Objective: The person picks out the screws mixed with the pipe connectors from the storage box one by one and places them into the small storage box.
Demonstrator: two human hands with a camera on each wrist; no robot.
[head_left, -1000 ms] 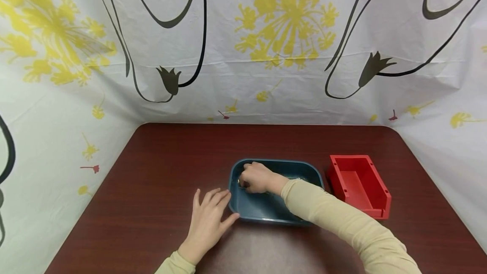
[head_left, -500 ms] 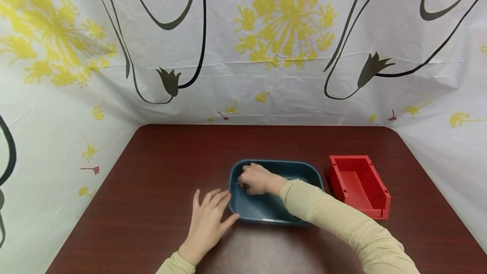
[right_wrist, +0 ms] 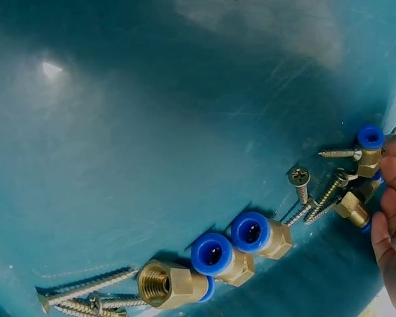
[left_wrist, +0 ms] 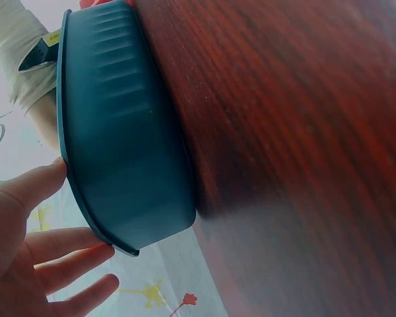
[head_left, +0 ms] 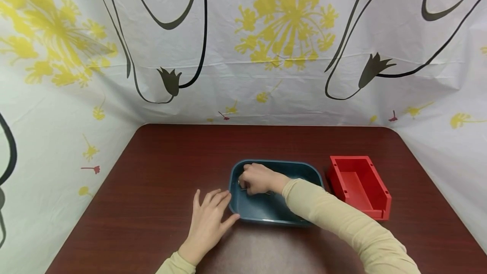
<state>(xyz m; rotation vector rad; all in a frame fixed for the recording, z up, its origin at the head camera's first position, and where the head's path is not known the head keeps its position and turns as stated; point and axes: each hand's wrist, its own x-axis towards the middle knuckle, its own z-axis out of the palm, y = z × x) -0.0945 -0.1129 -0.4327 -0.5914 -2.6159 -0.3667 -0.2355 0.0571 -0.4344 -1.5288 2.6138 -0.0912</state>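
Brass push-in fittings (right_wrist: 274, 239): in the teal tray (head_left: 262, 211), in rough line with screws (right_wrist: 89, 286).
Right hand (head_left: 259, 179): fingers curled at the fittings; whether they pinch one, I cannot tell.
Left hand (head_left: 208, 221): fingers spread, touching the tray's rim, probably to keep it steady.
Red bin (head_left: 355, 187): beside the tray on the surface (head_left: 182, 160), perhaps for easy reach.

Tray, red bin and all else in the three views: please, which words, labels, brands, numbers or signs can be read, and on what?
No text can be read.
Yellow patch on the dark device by the sleeve: too blurred to tell if it bears writing.
Tray, red bin, fittings: no lettering visible.
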